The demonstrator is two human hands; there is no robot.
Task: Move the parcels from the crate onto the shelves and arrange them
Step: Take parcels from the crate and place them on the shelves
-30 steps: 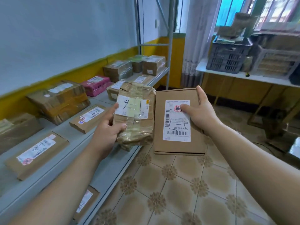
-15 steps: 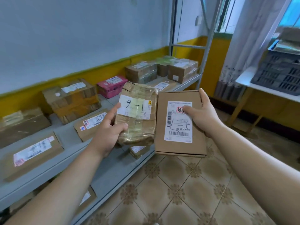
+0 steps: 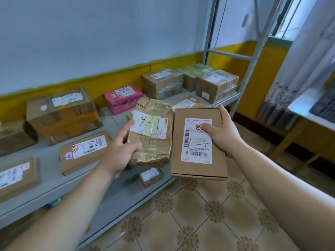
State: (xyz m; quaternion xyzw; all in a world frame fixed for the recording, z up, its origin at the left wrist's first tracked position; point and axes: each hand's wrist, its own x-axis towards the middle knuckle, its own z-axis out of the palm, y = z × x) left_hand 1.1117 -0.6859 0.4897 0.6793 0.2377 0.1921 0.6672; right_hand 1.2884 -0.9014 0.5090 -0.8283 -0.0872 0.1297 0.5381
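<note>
Left hand: the left hand (image 3: 119, 151) is curled round the left edge of a lumpy brown parcel wrapped in clear tape (image 3: 152, 153), with the thumb across its front and the forefinger up by the white label.
Right hand: the right hand (image 3: 223, 134) grips a flat brown cardboard carton with a white barcode label (image 3: 196, 151). The thumb presses on the label and the fingers wrap the right edge.
Where the parcels are: both are held in the air in front of the pink rectangular cardboard box (image 3: 123, 98), not yet set down. The taped parcel is nearest that box and the flat carton is further to its right, the two side by side.
Shelf: the grey metal shelf (image 3: 108, 196) under the pink box carries other brown parcels on both sides of it.
Handling, taped parcel: probably light, since one hand carries it. The tape looks slick and the wrapping soft, so grip across the body.
Handling, flat carton: looks stiff and light, and an edge pinch should do. It will likely lie flat.
</note>
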